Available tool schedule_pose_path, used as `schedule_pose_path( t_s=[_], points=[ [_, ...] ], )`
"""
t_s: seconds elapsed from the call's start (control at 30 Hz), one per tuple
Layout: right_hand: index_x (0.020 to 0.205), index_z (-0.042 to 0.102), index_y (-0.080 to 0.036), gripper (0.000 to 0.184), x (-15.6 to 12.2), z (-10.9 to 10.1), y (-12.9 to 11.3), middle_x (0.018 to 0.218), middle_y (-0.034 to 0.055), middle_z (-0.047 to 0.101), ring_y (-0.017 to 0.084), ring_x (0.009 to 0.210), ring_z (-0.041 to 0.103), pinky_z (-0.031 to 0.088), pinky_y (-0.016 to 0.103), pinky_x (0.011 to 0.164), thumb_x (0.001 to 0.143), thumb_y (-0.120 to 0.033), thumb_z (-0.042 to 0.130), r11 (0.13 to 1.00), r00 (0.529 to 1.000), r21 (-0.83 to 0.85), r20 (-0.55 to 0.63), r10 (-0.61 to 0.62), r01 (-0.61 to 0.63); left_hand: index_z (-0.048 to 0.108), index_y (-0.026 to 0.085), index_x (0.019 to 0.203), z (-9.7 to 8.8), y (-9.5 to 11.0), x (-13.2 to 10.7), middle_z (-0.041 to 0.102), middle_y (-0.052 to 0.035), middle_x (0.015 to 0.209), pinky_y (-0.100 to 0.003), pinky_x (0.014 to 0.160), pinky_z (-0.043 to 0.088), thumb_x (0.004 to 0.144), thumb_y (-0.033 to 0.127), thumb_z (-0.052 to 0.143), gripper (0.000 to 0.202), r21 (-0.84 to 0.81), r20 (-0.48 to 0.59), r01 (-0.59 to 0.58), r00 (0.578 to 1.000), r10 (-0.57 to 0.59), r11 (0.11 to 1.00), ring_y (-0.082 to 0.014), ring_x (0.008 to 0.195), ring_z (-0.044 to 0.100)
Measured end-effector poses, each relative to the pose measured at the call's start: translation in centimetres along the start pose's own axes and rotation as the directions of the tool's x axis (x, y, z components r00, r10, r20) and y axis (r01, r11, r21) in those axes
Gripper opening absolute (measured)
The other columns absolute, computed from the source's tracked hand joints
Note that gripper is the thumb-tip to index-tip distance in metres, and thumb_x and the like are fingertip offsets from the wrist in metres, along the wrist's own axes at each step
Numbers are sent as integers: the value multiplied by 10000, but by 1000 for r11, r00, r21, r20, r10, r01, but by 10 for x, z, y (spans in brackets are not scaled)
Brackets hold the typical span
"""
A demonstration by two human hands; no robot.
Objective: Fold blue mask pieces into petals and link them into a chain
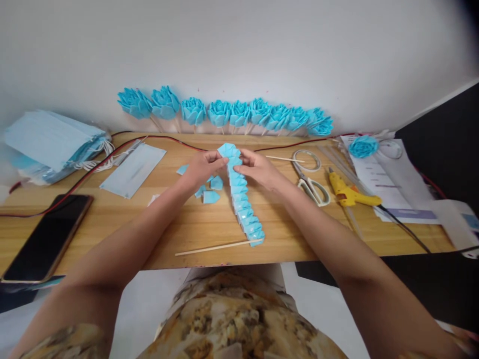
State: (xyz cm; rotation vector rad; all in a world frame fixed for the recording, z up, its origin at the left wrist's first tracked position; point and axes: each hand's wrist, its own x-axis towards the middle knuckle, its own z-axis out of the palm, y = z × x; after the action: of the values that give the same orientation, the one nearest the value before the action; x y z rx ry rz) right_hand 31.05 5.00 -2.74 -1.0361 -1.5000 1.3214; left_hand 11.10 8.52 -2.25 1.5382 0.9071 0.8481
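Note:
A long strip of overlapping folded blue petals (239, 192) runs down the middle of the wooden table (168, 219). At its far end, my left hand (205, 167) pinches the left edge. My right hand (258, 167) grips the opposite edge of the same end, fingers partly hidden behind it. The strip's near end rests by a thin wooden stick (213, 248). Loose cut blue petals (211, 197) lie just beside my left wrist. Past my right hand, another thin stick (280, 158) lies on the table.
Blue flowers on sticks (219, 113) lean along the wall. Left are stacked face masks (52, 144), a single mask (133, 169) and a phone (47, 239). Right are scissors (312, 189), a tape roll (319, 162), a yellow glue gun (350, 193), papers (389, 174) and a blue flower (362, 146).

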Motion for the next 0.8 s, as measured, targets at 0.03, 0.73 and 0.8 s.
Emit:
schedule_pose_path(
  t_s=[0.03,0.73,0.8],
  points=[
    [1245,637,-202,558,1,3,1,1087,44,749,198,940,682,559,311,780,731,-372,771,1000,999,10,-31,-12,12,612,172,643,0,1,0,588,5,613,-244,574,400,758,583,727,442,2,2,-18,1000,17,1000,-104,579,499],
    [1144,734,-238,390,-10,-1,1,1064,25,763,175,953,673,514,329,903,812,-442,736,984,994,174,-97,40,-22,651,154,681,0,-1,-1,634,-10,671,-257,612,436,749,458,693,315,105,71,-44,997,36,993,-130,634,555],
    [1125,743,-242,379,-10,-1,0,1070,24,762,171,964,670,518,321,894,815,-461,734,983,989,182,-145,37,-11,667,151,691,1,1,-3,644,-14,681,-254,608,432,761,453,697,312,108,87,-65,995,56,992,-131,641,560]
  ],
)
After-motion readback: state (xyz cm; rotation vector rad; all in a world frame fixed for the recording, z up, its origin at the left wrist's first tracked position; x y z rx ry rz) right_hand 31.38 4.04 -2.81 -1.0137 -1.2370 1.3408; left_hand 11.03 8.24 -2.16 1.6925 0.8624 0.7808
